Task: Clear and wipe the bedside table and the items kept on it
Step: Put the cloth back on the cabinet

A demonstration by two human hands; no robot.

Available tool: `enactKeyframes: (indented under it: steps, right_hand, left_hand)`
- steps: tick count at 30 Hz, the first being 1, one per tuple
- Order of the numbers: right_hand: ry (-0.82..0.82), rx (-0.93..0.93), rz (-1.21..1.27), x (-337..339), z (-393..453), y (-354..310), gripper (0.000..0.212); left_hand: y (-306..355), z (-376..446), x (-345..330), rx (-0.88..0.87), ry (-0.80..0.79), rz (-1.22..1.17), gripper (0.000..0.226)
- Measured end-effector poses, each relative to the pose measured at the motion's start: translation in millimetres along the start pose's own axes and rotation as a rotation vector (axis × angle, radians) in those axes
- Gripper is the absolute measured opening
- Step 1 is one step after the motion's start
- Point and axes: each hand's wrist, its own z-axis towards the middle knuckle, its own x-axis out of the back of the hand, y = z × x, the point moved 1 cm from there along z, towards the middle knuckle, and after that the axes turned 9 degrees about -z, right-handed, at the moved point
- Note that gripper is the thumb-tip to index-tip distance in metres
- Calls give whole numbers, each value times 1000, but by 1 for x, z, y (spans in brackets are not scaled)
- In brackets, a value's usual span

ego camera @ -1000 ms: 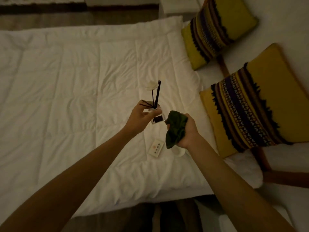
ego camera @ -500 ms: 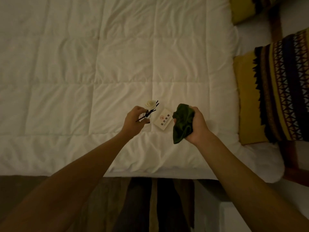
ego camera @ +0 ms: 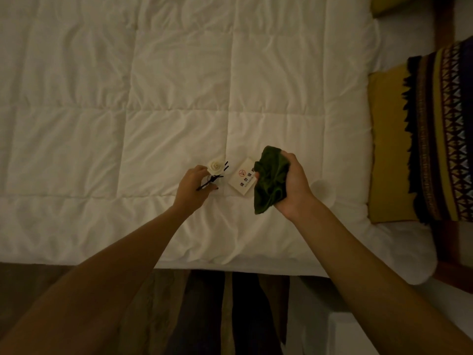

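Both bare forearms reach forward from the lower corners and converge toward the middle. The left hand (ego camera: 190, 187) is held low, its fingers curled in a grip round something small. The right hand (ego camera: 290, 187), just beside it and apart, is turned thumb-side up with its fingers bunched tight.

white quilted bed (ego camera: 179, 85), patterned cushion (ego camera: 422, 137), dim rm
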Motion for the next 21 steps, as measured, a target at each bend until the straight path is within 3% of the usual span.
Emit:
enactKeyframes:
  steps: [4, 9, 11, 13, 17, 19, 21]
  right_hand:
    - [-14, -6, -5, -2, -5, -8, 48]
    - [-52, 0, 38, -20, -42, -32, 48]
    - [-73, 5, 30, -32, -65, -47, 49]
    - [-133, 34, 5, -47, -89, -62, 47]
    - [-206, 91, -85, -80, -140, -92, 50]
    - [-253, 113, -110, -96, -163, -104, 51]
    - [-328, 163, -142, -115, -188, -118, 52]
  left_hand:
    - [6, -5, 12, 35, -8, 16, 48]
    - [35, -21, 57, 182, -155, -11, 107]
    - [57, -26, 79, 223, -148, -10, 117]
    - [91, -29, 101, 248, -108, -10, 109]
    - [187, -33, 137, 126, -63, -25, 56]
    - [238, -41, 148, 77, -45, -245, 48]
    - [287, -50, 164, 60, -61, -536, 58]
